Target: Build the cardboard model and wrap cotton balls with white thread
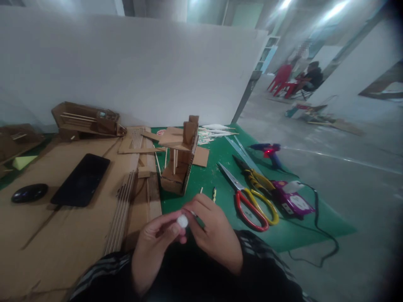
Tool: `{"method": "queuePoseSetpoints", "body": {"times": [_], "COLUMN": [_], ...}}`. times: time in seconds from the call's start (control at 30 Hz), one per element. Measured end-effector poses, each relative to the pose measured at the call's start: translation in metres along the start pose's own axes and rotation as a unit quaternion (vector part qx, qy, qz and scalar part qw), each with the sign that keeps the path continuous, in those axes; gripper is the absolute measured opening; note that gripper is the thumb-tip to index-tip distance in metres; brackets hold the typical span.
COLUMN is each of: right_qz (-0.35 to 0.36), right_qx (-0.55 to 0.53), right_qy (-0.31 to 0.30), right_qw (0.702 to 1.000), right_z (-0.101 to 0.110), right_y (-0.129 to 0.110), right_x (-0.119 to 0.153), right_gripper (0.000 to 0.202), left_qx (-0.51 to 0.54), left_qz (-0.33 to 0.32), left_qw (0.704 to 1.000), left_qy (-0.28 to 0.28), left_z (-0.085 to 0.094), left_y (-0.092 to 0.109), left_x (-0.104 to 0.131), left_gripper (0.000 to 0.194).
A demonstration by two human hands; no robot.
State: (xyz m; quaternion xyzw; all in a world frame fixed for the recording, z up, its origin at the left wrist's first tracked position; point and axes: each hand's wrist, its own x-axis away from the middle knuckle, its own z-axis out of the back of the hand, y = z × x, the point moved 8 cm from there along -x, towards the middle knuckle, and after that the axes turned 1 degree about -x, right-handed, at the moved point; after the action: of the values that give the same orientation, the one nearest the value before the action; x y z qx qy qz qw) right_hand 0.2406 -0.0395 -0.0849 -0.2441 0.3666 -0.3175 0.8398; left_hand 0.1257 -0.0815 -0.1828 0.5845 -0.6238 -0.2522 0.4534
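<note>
Your green tabletop [223,201], a cardboard sheet [82,235] over its left side bearing a black phone [82,180] and mouse [30,193], scissors [241,191], pliers [252,174], glue gun [273,158] and purple power strip [297,204] lying to your right.

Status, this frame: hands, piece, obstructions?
Left hand pinching white piece. Right hand close beside it, fingertip contact unclear. Cardboard model just beyond, scissors to the right; nothing visibly blocking either hand.

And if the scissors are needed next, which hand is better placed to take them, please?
Probably the right hand: the scissors lie on its side of the green surface. The left hand is farther away and appears to pinch a small white object.
</note>
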Motion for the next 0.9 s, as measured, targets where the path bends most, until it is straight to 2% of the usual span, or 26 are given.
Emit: {"method": "queuePoseSetpoints", "body": {"times": [0.13,0.43,0.6,0.9], "right_qz": [-0.001,-0.006,-0.013,-0.005], "right_qx": [0.015,0.055,0.077,0.102], "right_qy": [0.016,0.004,0.002,0.010], "right_qw": [1.000,0.998,0.997,0.995], "right_z": [0.002,-0.004,-0.006,-0.004], "right_y": [0.003,0.003,0.007,0.003], "right_x": [0.000,0.000,0.002,0.001], "right_gripper": [0.019,0.018,0.019,0.021], "left_qx": [-0.065,-0.163,-0.162,-0.164], "left_qz": [-0.046,-0.064,-0.074,-0.061], "left_qw": [0.997,0.983,0.984,0.984], "left_qy": [-0.003,0.048,0.024,0.026], "left_z": [0.000,0.004,-0.008,-0.008], "left_y": [0.008,0.020,0.022,0.024], "left_x": [0.001,0.004,0.005,0.010], "left_gripper": [0.029,0.028,0.028,0.032]}}
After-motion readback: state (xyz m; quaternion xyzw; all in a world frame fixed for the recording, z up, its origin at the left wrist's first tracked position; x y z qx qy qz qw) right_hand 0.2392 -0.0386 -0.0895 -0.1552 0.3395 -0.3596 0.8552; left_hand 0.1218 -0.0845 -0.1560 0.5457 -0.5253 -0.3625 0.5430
